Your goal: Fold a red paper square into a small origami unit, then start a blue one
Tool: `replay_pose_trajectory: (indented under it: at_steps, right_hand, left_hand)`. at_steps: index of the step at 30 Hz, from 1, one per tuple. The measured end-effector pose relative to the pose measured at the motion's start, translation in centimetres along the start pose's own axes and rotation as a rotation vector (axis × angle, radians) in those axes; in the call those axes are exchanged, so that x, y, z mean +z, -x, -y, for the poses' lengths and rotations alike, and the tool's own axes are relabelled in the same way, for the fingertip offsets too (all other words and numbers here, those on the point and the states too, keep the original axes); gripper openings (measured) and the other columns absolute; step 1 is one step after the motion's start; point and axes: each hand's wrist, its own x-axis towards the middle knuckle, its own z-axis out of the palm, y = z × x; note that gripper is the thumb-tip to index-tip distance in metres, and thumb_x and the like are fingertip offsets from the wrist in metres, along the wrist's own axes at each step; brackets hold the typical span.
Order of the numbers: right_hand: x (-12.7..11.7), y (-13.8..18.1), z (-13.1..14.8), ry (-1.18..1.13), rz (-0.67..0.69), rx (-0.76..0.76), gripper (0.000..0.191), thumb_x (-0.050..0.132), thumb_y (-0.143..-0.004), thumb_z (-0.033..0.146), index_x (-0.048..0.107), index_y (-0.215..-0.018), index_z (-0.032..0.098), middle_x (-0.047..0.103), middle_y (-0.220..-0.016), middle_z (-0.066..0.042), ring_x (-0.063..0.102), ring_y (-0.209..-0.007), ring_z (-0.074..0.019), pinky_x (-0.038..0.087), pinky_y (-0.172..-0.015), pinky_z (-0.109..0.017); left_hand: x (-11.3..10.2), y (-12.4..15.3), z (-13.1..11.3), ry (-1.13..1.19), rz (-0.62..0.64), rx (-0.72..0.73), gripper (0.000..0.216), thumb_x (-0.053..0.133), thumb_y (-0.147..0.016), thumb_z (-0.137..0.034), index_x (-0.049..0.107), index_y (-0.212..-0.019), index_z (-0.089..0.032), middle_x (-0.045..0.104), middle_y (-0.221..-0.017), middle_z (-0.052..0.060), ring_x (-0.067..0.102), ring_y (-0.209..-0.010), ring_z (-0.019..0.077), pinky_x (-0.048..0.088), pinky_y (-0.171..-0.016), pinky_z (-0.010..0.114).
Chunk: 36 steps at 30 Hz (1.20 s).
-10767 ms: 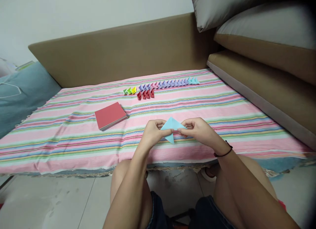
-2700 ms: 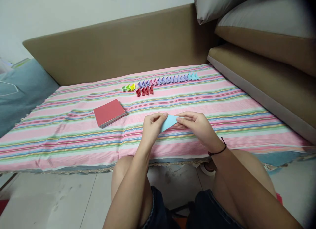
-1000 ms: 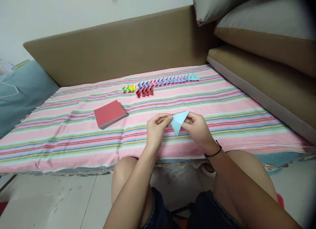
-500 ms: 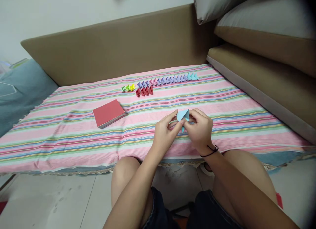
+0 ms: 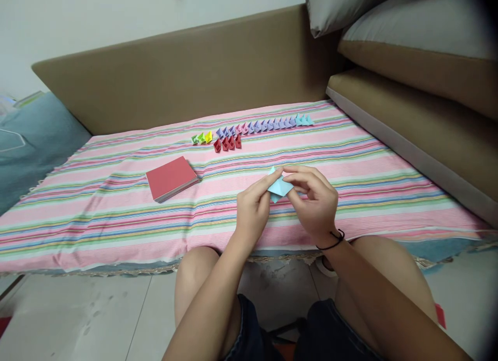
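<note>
Both my hands pinch a small folded light blue paper [image 5: 279, 185] just above the striped cloth [image 5: 116, 216]. My left hand [image 5: 252, 208] grips its left side with thumb and fingers. My right hand [image 5: 314, 200] holds the right side, fingers curled over it. Part of the paper is hidden behind my fingers. A stack of red paper sheets [image 5: 171, 178] lies to the left of my hands. Farther back stands a row of small folded paper pieces [image 5: 252, 128] in green, yellow, purple, pink and blue, with several red folded pieces [image 5: 227, 143] just in front of it.
The striped cloth covers a sofa seat with a tan backrest [image 5: 187, 75]. Tan and grey cushions [image 5: 412, 86] are piled at the right. A teal pillow [image 5: 35, 138] lies at the left. My knees and the tiled floor [image 5: 78, 314] are below the seat edge.
The blue paper went from a wide triangle to a much smaller folded shape. My hands drew closer together around it and shifted slightly right.
</note>
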Motion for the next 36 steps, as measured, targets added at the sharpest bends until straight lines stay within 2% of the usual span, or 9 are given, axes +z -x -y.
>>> replay_pose_trajectory:
  at_steps: [3,7,11,15,18,22,25,32,36]
  right_hand:
    - [-0.4,-0.3,-0.1,-0.022,0.022,0.005,0.023,0.056,-0.075,0.008,0.067,-0.085,0.026,0.063,-0.107,-0.005,0.062,-0.100,-0.0223,0.059,-0.072,-0.034]
    - [-0.8,-0.7,-0.5,-0.061,0.085,-0.001,0.022,0.059,-0.075,0.009,0.069,-0.087,0.024,0.060,-0.113,-0.005,0.061,-0.103,-0.0217,0.059,-0.076,-0.033]
    - [-1.2,-1.1,-0.6,-0.145,0.227,0.036,0.023,0.060,-0.077,0.012,0.069,-0.095,0.023,0.054,-0.123,-0.007,0.058,-0.108,-0.0222,0.057,-0.079,-0.033]
    - [-1.3,-1.5,-0.7,-0.279,0.317,0.103,0.022,0.055,-0.082,0.015,0.068,-0.097,0.023,0.052,-0.127,-0.006,0.053,-0.117,-0.0216,0.051,-0.091,-0.034]
    - [-1.1,-1.7,-1.1,-0.316,0.258,0.247,0.018,0.057,-0.083,0.024,0.066,-0.099,0.022,0.061,-0.115,-0.006,0.058,-0.109,-0.0203,0.050,-0.091,-0.035]
    - [-0.8,-1.6,-1.9,-0.374,0.262,0.493,0.022,0.068,-0.075,0.036,0.065,-0.089,0.019,0.069,-0.087,-0.004,0.066,-0.081,-0.0188,0.056,-0.075,-0.035]
    - [-0.9,-1.5,-2.3,-0.395,0.267,0.590,0.027,0.072,-0.071,0.038,0.065,-0.088,0.017,0.069,-0.078,-0.004,0.067,-0.072,-0.0185,0.057,-0.071,-0.034]
    - [-1.8,-1.8,-1.9,-0.235,0.319,0.434,0.029,0.072,-0.072,0.032,0.064,-0.095,0.017,0.068,-0.069,-0.002,0.065,-0.069,-0.0185,0.054,-0.068,-0.032]
    - [-1.5,-1.8,-2.1,-0.261,0.352,0.455,0.028,0.071,-0.072,0.035,0.064,-0.092,0.017,0.067,-0.071,-0.003,0.065,-0.072,-0.0181,0.053,-0.068,-0.031]
  left_hand:
    - [-0.6,-0.4,-0.2,0.190,0.071,-0.109,0.037,0.047,-0.082,-0.018,0.066,-0.113,-0.026,0.063,-0.121,0.002,0.056,-0.113,0.0231,0.047,-0.090,0.033]
    - [-0.8,-0.7,-0.4,0.456,0.136,-0.266,0.036,0.051,-0.081,-0.026,0.066,-0.113,-0.020,0.063,-0.121,0.008,0.059,-0.103,0.0247,0.050,-0.082,0.033]
    - [-0.7,-0.8,-0.2,0.431,0.062,-0.312,0.034,0.064,-0.076,-0.032,0.068,-0.107,-0.019,0.064,-0.119,0.010,0.062,-0.094,0.0219,0.051,-0.073,0.029]
    - [-0.8,-1.1,0.2,0.499,-0.008,-0.313,0.050,0.070,-0.072,-0.028,0.057,-0.120,-0.022,0.066,-0.114,0.010,0.065,-0.092,0.0203,0.051,-0.070,0.026]
    - [-0.9,-1.3,0.4,0.557,-0.001,-0.356,0.056,0.069,-0.073,-0.029,0.051,-0.126,-0.021,0.068,-0.109,0.010,0.066,-0.090,0.0199,0.052,-0.071,0.026]
    - [-0.9,-1.3,0.6,0.600,0.020,-0.397,0.048,0.069,-0.073,-0.029,0.058,-0.118,-0.020,0.069,-0.109,0.010,0.066,-0.091,0.0208,0.052,-0.075,0.029]
    - [-0.8,-1.2,0.8,0.617,0.026,-0.430,0.040,0.071,-0.070,-0.030,0.065,-0.108,-0.018,0.070,-0.107,0.009,0.066,-0.092,0.0214,0.051,-0.078,0.030]
    - [-1.1,-1.3,0.7,0.417,-0.019,-0.488,0.029,0.078,-0.061,-0.030,0.072,-0.083,-0.014,0.073,-0.074,0.006,0.066,-0.069,0.0183,0.050,-0.068,0.029]
    - [-1.0,-1.2,0.9,0.378,-0.105,-0.500,0.022,0.078,-0.060,-0.030,0.071,-0.072,-0.013,0.069,-0.065,0.003,0.061,-0.060,0.0136,0.048,-0.061,0.025]
